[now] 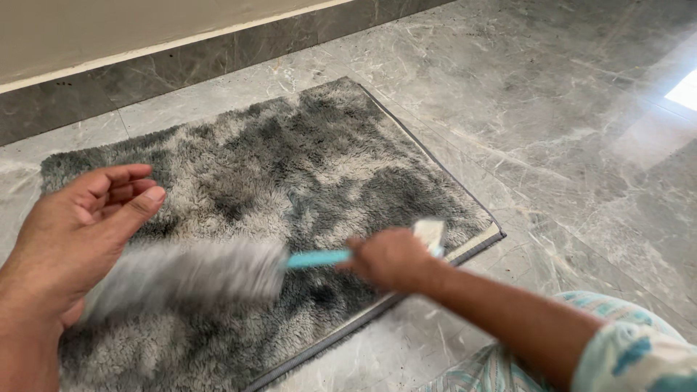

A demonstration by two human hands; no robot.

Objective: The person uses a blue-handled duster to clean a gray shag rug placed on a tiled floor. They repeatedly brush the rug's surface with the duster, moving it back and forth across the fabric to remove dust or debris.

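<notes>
Right hand [388,258] holds duster [196,272] over rug [319,160], near its edge

Mottled grey rug [290,167], turquoise-handled (grey-bristled) brush [218,270]

A grey marble floor [552,109] with pale veins fills most of the view. Along the far edge runs a dark grey baseboard [181,65], topped by a thin white strip, and above it rises a plain beige wall [109,29]. At the right edge, a bright patch of sunlight [686,91] falls on the tiles.
</notes>
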